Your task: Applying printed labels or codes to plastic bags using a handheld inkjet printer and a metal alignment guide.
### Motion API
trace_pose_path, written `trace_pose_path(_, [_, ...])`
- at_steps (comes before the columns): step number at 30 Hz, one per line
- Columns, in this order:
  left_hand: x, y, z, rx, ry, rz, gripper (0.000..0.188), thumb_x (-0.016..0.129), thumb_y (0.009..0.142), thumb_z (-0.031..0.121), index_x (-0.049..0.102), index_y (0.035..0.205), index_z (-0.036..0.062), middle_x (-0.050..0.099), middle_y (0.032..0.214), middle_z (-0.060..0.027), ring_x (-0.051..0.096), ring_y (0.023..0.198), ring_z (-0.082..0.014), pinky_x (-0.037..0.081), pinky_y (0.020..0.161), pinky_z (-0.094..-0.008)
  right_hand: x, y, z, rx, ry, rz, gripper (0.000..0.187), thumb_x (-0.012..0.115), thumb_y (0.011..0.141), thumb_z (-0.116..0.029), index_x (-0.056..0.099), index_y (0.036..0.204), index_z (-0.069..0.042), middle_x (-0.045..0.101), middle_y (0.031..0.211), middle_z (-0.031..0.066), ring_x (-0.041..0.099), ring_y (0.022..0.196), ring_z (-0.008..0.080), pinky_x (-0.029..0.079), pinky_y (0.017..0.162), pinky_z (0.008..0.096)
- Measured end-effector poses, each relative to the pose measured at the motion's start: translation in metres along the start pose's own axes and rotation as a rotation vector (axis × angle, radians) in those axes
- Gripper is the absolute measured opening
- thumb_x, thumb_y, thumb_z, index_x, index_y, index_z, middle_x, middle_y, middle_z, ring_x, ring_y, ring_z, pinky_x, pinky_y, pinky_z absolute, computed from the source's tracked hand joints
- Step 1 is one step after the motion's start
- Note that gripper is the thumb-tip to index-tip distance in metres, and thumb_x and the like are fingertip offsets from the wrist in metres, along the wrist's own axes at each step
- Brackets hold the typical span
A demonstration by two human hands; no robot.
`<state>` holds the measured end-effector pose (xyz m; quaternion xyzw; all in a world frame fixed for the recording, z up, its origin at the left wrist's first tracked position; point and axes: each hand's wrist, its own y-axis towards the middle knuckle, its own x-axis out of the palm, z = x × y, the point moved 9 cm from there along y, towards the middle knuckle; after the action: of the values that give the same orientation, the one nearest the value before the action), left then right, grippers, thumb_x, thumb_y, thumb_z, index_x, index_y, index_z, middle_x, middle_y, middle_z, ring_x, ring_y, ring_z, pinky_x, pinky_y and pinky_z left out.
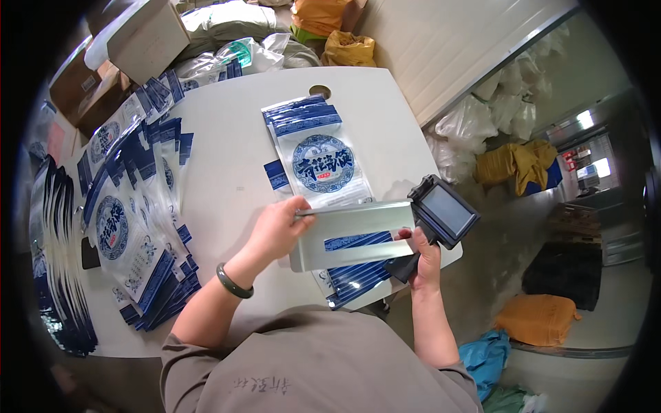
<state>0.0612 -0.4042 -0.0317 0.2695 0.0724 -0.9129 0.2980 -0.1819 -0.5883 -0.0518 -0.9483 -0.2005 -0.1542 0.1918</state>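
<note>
My left hand (277, 230), a dark bangle on its wrist, grips the upper left edge of a silvery metal plate (365, 219) with a long slot cut in it. The plate lies over the near part of a stack of blue-and-white plastic bags (322, 163), whose blue ends show through the slot and below it. My right hand (425, 265) is wrapped round the black handle of a handheld device with a screen (446, 210), which looks like a handheld printer. The device stands at the plate's right end; whether they touch is hidden.
Piles of similar bags (113, 230) cover the left of the white table (231, 138). Cardboard boxes (148, 41) and sacks (227, 20) stand behind it. A round hole (319, 91) pierces the tabletop at the far side. Orange (537, 320) and blue sacks (484, 358) lie on the floor at right.
</note>
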Motion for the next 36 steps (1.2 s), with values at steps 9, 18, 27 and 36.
trace_pose_path(9, [-0.046,0.038,0.005,-0.269,0.446,0.329,0.053,0.066,0.078,0.059,0.06,0.083,0.0059,0.067,0.078,-0.0128,0.067,0.074,-0.0293,0.051,0.062,-0.0399,0.002,-0.008,0.011,0.117,0.052,-0.182,0.037,0.063,0.082,-0.005,0.052,0.117,0.0,0.06,0.088,0.0097,0.061,0.076,0.0179,0.054,0.07,0.0315])
trace_pose_path(18, [-0.031,0.058,-0.033,-0.401,0.419,0.355,0.031,0.07,0.083,0.036,0.058,0.084,0.008,0.067,0.082,-0.0073,0.065,0.076,-0.0244,0.049,0.064,-0.0356,0.001,-0.002,0.016,0.148,0.061,-0.222,0.041,0.063,0.082,-0.006,0.05,0.12,-0.001,0.06,0.091,0.0104,0.061,0.078,0.0187,0.053,0.072,0.0314])
trace_pose_path(27, [-0.12,-0.025,0.009,0.114,-0.077,0.92,0.017,0.064,0.086,0.001,0.059,0.101,0.0076,0.064,0.085,-0.0063,0.062,0.073,-0.0137,0.05,0.061,-0.0258,-0.04,0.004,0.032,0.205,0.039,-0.197,0.021,0.061,0.088,-0.017,0.059,0.098,0.001,0.06,0.086,0.0082,0.058,0.083,0.0172,0.049,0.078,0.0307])
trace_pose_path(36, [-0.322,-0.214,-0.1,-0.239,0.358,1.005,0.031,0.055,0.086,-0.008,0.065,0.111,0.0077,0.054,0.129,-0.0077,0.055,0.072,-0.0039,0.046,0.068,-0.0183,-0.024,0.004,0.031,0.218,0.06,-0.29,0.024,0.058,0.091,-0.017,0.054,0.107,-0.001,0.055,0.086,0.0046,0.054,0.08,0.0114,0.049,0.074,0.026])
